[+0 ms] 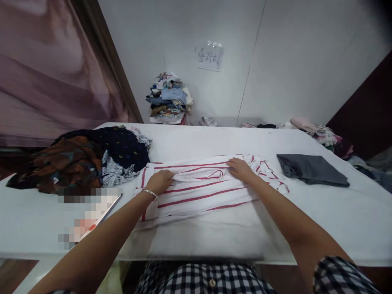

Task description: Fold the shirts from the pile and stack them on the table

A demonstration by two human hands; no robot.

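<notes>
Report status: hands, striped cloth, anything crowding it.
Left hand, right hand on striped cloth. Cloth laid out, fold between hands. Clothes pile close by left end.

Red-striped white garment (199, 200) spread across white table (330, 228) — left hand (160, 182) on garment's left part, bracelet (150, 193) at wrist; right hand (240, 169) on garment's far side, toward right end. Folded grey cloth (312, 169) right of garment, brown-and-navy clothes heap (73, 163) left. Beyond garment — tall clothes pile (170, 98), paper sign (210, 58) on wall (284, 73).
</notes>
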